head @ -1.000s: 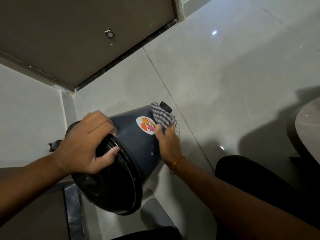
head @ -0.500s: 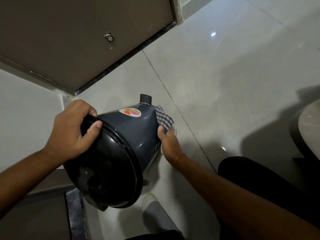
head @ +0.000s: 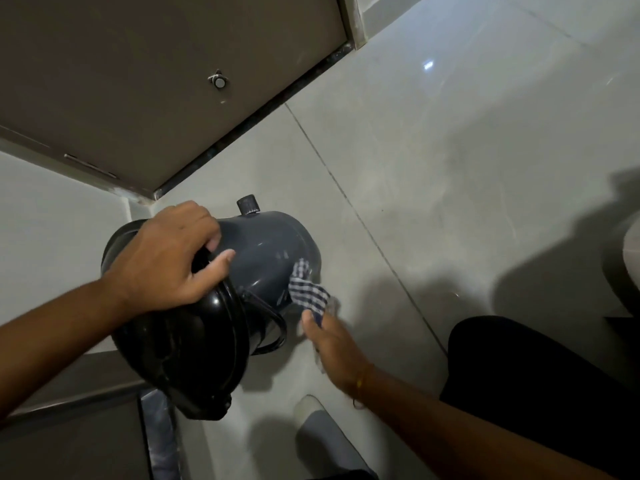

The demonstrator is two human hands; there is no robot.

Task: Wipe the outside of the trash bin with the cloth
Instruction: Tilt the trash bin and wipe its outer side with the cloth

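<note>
A dark grey trash bin [head: 268, 247] with a black lid lies tipped on its side above the floor, lid end toward me. My left hand [head: 166, 258] grips its upper rim by the lid. My right hand [head: 332, 344] holds a blue-and-white checked cloth [head: 306, 292] against the bin's lower right side, near the base. A black pedal [head: 246, 204] sticks out at the bin's far end. A thin wire handle hangs below the lid. The colourful sticker is out of sight.
Glossy grey floor tiles [head: 450, 185] spread to the right. A brown door [head: 138, 74] with a small metal stopper [head: 218, 81] stands at the upper left. My dark-clothed knee [head: 519, 368] is at the lower right. A pale wall is on the left.
The bin has been rotated, so the sticker turned out of view and the pedal came up top. My right hand slid the cloth down toward the bin's lower side.
</note>
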